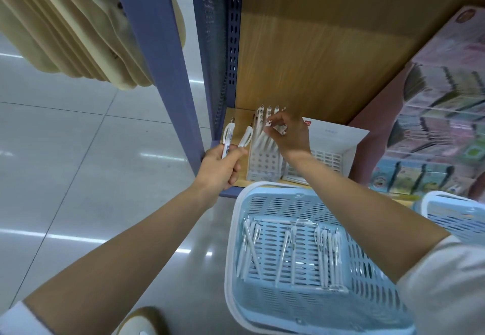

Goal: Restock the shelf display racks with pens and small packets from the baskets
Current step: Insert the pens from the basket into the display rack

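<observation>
Left hand (219, 169) grips two white pens (237, 138); right hand (287, 135) pinches a pen at the rack (263, 161), whose red logo (306, 123) is unreadable.

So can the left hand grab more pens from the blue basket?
Probably not yet: the left hand already holds two pens, though nothing covers the blue basket.

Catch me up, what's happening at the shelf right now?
A person is restocking a white pen rack on the bottom shelf. The left hand holds two white pens ready, while the right hand is at the rack's top, seemingly seating a pen among those already standing there. More pens lie loose in the blue basket below; a second basket sits to the right.
</observation>
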Motion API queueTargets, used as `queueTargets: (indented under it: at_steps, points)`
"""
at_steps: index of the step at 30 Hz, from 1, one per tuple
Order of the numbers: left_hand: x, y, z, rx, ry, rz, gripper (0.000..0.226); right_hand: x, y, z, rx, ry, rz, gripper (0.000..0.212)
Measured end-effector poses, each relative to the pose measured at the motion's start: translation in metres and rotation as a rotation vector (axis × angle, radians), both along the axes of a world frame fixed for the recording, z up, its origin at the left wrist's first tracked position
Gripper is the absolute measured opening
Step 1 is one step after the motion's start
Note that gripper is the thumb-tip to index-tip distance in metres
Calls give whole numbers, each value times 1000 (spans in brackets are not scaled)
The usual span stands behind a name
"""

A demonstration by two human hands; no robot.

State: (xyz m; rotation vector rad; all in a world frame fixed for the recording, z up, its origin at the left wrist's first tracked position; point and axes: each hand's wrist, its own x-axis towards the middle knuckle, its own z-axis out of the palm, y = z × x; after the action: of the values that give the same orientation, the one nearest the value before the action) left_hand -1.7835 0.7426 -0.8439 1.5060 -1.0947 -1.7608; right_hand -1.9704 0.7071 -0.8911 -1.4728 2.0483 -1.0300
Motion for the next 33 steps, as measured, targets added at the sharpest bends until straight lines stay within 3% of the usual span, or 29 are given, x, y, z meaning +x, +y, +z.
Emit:
queueTargets:
  at_steps: [27,33]
  points:
    - [2,3,0,-19,-9,-4,10,3,-5,4,-46,77,32,10]
    - [2,3,0,-3,-3,3,12,2,-3,-7,-9,213,59,8]
